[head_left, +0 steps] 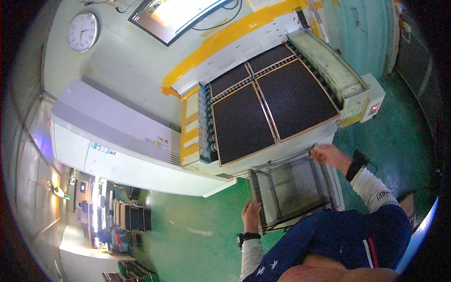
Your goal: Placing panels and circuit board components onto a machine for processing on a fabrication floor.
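Observation:
In front of me stands a slotted rack (293, 185) with a metal frame and dark toothed bars along its sides. A flat greyish panel shows inside it, though how many sheets it holds I cannot tell. My left hand (251, 216) is closed on the rack's near left side, beside the toothed bar. At the far right corner, my right hand (329, 156) is closed round the frame. Beyond the rack, a roller conveyor (206, 124) carries several black copper-edged panels, including a large panel (297, 98) on the right and another panel (242, 124) on the left.
A long white machine housing (117, 127) extends left from the conveyor. On the right, a control box (374, 101) with a red display juts out. A monitor (174, 19) and a clock (83, 31) hang above. Stacked dark panels (134, 216) stand on the green floor (188, 225) farther left.

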A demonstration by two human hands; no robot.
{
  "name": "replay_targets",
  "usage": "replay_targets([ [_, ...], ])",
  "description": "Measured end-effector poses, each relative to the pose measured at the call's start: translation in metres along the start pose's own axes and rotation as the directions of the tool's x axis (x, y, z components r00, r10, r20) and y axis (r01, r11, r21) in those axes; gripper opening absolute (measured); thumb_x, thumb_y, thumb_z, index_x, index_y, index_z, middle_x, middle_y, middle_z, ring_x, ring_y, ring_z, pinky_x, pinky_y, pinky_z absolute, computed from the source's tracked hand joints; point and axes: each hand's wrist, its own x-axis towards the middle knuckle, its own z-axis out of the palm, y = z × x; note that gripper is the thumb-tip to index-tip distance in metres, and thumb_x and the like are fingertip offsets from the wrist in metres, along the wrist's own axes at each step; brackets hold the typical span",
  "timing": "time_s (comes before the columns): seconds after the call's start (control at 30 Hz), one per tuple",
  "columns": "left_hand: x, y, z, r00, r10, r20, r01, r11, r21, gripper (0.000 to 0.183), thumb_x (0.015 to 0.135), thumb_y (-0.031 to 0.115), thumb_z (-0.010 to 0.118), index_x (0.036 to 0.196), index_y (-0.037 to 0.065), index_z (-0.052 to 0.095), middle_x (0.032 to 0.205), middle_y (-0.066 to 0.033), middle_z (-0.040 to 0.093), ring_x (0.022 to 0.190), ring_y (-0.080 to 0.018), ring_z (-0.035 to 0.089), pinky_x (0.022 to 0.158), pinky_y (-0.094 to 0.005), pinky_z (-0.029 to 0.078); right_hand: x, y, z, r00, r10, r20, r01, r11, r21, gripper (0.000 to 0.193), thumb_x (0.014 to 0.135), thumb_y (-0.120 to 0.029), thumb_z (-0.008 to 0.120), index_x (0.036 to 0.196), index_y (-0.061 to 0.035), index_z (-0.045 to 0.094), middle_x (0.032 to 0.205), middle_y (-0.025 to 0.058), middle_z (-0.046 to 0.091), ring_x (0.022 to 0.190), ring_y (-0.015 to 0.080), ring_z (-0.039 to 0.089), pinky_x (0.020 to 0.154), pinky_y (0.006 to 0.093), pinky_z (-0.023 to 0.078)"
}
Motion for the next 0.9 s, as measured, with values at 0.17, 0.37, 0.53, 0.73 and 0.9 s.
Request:
replay_targets([
  [0.17,-0.053,0.005,-0.023,0.94,0.051,-0.338,-0.025,0.996,0.08,0.04,0.092,0.008,0.062,0.128,-0.005,0.049,0.108,-0.0171,0.065,0.093,-0.0246,0.066,0.08,-0.0351,0.053,-0.011,0.088,0.038,0.917,0.324,0.233,-0.096,0.747,-0.658,0.034,0.093,-0.033,0.063,0.107,-0.0029,0.068,0.097,0.0083,0.068,0.089,0.0186,0.066,0.078,0.0344,0.053],
  [0.37,-0.074,-0.046,-0.111,0.773,0.358,-0.523,-0.037,0.85,0.526,0.028,0.086,0.011,0.068,0.109,-0.006,0.064,0.102,-0.0114,0.068,0.089,-0.0193,0.063,0.078,-0.0308,0.049,-0.046,0.132,0.095,0.701,0.374,0.608,0.279,0.641,-0.715,0.049,0.091,-0.037,0.065,0.129,-0.0059,0.058,0.119,0.0175,0.062,0.111,0.0302,0.059,0.094,0.0425,0.046],
  [0.53,-0.096,-0.065,-0.081,0.828,0.225,-0.514,0.066,0.871,0.488,0.031,0.086,0.015,0.07,0.109,-0.005,0.065,0.101,-0.0094,0.068,0.086,-0.0167,0.061,0.077,-0.0303,0.048,-0.04,0.177,0.092,0.561,0.34,0.755,0.644,0.394,-0.656,0.063,0.087,-0.052,0.06,0.132,-0.0096,0.054,0.122,0.0181,0.059,0.115,0.0383,0.055,0.096,0.049,0.043],
  [0.73,-0.105,-0.084,-0.085,0.891,-0.029,-0.454,0.228,0.892,0.391,0.038,0.086,0.022,0.073,0.113,-0.004,0.064,0.1,-0.0084,0.068,0.086,-0.0159,0.063,0.072,-0.0272,0.049,-0.049,0.175,0.1,0.547,0.459,0.7,0.671,0.261,-0.694,0.057,0.088,-0.038,0.061,0.136,-0.0103,0.052,0.121,0.0196,0.059,0.114,0.0376,0.054,0.094,0.0482,0.044],
  [0.9,-0.11,-0.085,-0.089,0.904,-0.01,-0.427,0.228,0.857,0.463,0.033,0.087,0.022,0.072,0.111,0.0,0.066,0.098,-0.007,0.068,0.083,-0.0145,0.063,0.067,-0.0265,0.048,-0.065,0.164,0.105,0.622,0.431,0.653,0.643,0.196,-0.741,0.053,0.087,-0.031,0.064,0.134,-0.0088,0.054,0.119,0.0199,0.059,0.111,0.0374,0.055,0.091,0.0489,0.047],
])
